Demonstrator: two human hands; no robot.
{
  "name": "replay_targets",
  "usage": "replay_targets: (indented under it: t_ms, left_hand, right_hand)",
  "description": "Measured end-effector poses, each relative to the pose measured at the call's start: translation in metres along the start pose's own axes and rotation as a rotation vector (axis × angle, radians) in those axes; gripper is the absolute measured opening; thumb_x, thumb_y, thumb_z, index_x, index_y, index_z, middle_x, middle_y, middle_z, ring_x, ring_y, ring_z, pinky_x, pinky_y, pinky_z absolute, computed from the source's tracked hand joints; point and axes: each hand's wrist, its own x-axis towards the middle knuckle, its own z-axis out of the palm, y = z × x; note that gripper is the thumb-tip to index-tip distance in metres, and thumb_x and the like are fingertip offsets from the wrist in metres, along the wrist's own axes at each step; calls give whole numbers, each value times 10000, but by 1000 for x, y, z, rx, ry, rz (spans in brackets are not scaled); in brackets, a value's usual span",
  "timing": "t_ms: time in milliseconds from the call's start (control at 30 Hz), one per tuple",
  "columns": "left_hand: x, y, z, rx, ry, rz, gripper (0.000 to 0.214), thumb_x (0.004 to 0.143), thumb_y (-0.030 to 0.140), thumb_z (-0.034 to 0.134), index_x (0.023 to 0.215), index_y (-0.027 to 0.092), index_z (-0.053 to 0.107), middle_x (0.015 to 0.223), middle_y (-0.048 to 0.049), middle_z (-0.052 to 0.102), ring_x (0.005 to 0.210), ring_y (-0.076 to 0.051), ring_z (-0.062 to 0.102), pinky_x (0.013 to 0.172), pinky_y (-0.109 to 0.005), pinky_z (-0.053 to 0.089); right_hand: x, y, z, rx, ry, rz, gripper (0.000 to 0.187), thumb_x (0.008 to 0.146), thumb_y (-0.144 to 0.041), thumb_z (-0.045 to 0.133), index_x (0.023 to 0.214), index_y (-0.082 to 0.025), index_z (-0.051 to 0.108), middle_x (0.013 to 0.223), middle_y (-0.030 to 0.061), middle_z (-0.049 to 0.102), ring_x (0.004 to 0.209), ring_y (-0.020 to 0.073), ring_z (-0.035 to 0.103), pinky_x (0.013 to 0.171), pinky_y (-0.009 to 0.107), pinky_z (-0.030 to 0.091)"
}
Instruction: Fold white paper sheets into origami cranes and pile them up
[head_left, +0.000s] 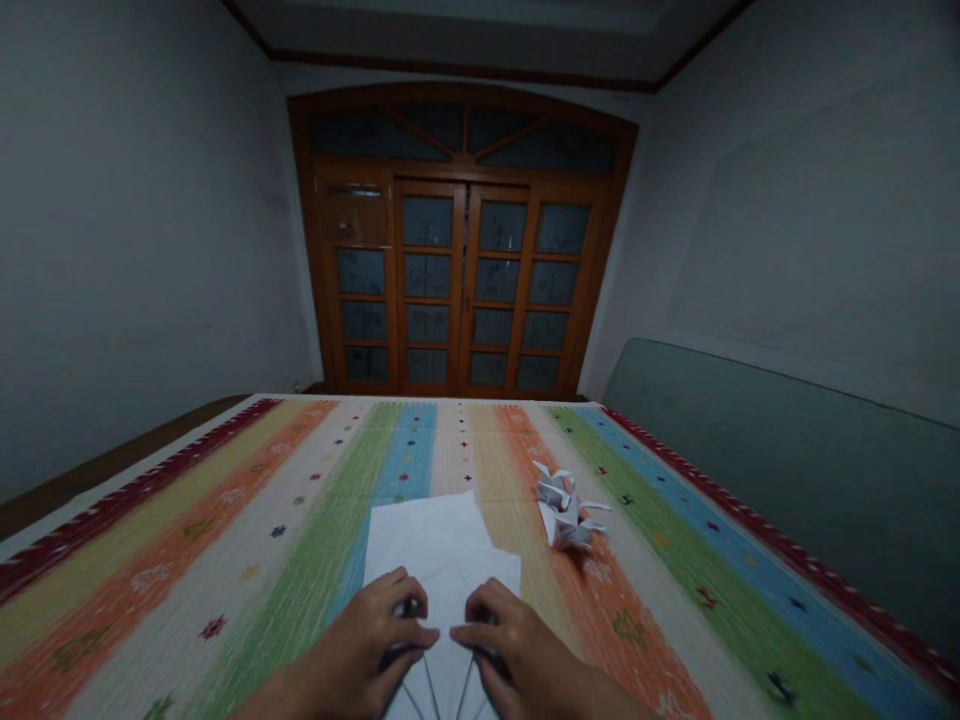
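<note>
My left hand (367,640) and my right hand (517,640) rest side by side at the bottom of the view, fingers curled over a white paper sheet (431,545) with fold lines radiating near my wrists. Their fingertips nearly meet above the creases. Dark shadow or something small lies under the fingers; I cannot tell which. To the right, apart from both hands, sits a crumpled-looking folded paper figure (566,510), spiky and white-grey.
Everything lies on a striped multicoloured woven cloth (480,430) with small embroidered motifs and red borders. A grey-green padded panel (757,480) stands along its right side. Wooden glazed doors (457,280) fill the far wall.
</note>
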Motion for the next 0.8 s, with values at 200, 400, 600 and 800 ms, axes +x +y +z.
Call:
replay_targets:
  t_ms: [200, 400, 600, 800]
  left_hand:
    - [-5, 2, -1, 8, -23, 87, 426, 872, 92, 664, 1242, 284, 752, 1383, -101, 703, 1341, -369, 578, 1135, -564, 468]
    - [-14, -12, 25, 11, -29, -48, 646, 946, 194, 698, 1549, 290, 489, 1527, -118, 590, 1393, -343, 565, 1159, -512, 478]
    - [-16, -8, 22, 10, -63, 20, 845, 970, 185, 682, 1657, 367, 225, 1675, -65, 359, 1495, -344, 427, 1230, -513, 380]
    - [-7, 0, 9, 82, -240, 40, 851, 1000, 284, 659, 1675, 303, 141, 1713, -97, 221, 1559, -355, 274, 1264, -551, 279]
  right_hand:
    - [0, 3, 1, -103, -66, -94, 392, 814, -102, 625, 1182, -186, 727, 1130, 149, 700, 1022, 285, 650, 875, 381, 566]
    - [-2, 5, 3, -100, -51, -151, 217, 914, -193, 677, 1104, -216, 780, 1113, 138, 744, 1085, 291, 688, 934, 398, 577]
    - [1, 1, -2, -123, -31, -283, 199, 951, -198, 658, 1071, -233, 812, 1099, 106, 793, 1046, 247, 727, 914, 348, 602]
    - [-3, 14, 8, -157, -45, -370, 128, 986, -322, 699, 1040, -307, 814, 1156, 30, 804, 1079, 209, 731, 926, 315, 588]
